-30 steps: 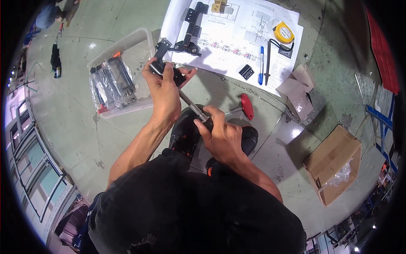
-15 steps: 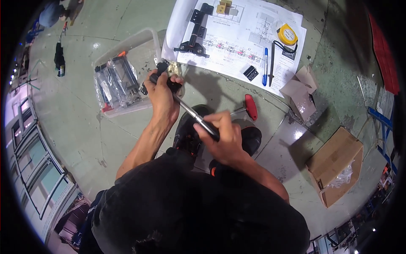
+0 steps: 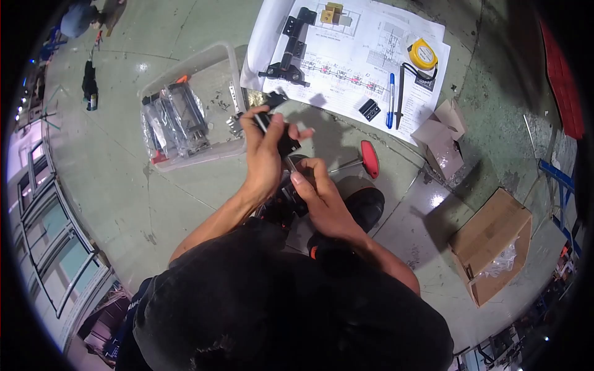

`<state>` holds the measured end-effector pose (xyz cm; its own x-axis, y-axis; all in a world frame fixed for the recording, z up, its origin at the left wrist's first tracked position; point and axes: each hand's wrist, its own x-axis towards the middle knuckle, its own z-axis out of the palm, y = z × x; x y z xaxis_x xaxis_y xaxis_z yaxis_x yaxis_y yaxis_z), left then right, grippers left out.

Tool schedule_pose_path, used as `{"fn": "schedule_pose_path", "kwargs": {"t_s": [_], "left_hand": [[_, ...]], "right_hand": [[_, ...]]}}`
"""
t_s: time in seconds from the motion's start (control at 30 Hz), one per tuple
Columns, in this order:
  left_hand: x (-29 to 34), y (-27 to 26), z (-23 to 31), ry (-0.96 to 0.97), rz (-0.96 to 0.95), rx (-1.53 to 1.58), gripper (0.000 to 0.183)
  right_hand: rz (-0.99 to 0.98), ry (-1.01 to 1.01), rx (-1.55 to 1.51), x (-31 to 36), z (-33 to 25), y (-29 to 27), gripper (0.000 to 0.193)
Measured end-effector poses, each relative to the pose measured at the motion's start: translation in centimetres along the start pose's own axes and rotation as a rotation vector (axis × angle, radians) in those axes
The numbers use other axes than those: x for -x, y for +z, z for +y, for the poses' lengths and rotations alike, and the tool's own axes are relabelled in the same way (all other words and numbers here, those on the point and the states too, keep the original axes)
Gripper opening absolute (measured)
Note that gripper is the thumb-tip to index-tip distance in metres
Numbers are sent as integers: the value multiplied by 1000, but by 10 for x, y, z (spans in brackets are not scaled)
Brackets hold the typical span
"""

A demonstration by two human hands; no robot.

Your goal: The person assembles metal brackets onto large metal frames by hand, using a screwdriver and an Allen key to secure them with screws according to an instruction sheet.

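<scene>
Between my left hand's (image 3: 265, 148) thumb and fingers is a black metal hinge (image 3: 288, 146), with one end sticking out beyond the knuckles toward the paper. A bright silvery strip shows on it under the fingers. Close below, my right hand (image 3: 325, 201) is closed, thumb against forefinger, around a screwdriver (image 3: 292, 164). Only a short piece of its silver shaft shows, pointing at the hinge; the handle is hidden by the hand. A similar, longer black hinge assembly (image 3: 289, 52) lies on the printed drawing (image 3: 346, 46), with a small black hinge block (image 3: 370, 109) near the drawing's lower edge.
Left of my hands sits a clear plastic bin (image 3: 232, 68) with bagged parts. On the drawing are a yellow tape measure (image 3: 422, 54), a blue pen (image 3: 390, 99) and brass-coloured blocks (image 3: 332, 12). A red-handled hex key (image 3: 369, 159), a torn carton (image 3: 442, 139) and a cardboard box (image 3: 495, 238) lie right.
My left hand has moved right and down with the hinge, tilting it. My right hand has come closer to it, and the long screwdriver shaft seen before is now mostly hidden.
</scene>
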<state>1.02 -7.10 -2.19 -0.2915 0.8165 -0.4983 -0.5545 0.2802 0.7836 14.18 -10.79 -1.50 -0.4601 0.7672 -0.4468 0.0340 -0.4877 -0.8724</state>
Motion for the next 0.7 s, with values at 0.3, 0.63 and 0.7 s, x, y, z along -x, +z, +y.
{"fn": "schedule_pose_path", "kwargs": {"t_s": [0.3, 0.63, 0.7], "left_hand": [[-2, -8, -11, -47, -255, -177, 31], [0, -5, -16, -106, -259, -59, 33], [0, -11, -21, -88, -248, -35, 31]], "right_hand": [[64, 79, 223, 8, 2, -8, 50], [153, 58, -104, -1, 17, -6, 43], [123, 0, -23, -2, 15, -9, 38]]}}
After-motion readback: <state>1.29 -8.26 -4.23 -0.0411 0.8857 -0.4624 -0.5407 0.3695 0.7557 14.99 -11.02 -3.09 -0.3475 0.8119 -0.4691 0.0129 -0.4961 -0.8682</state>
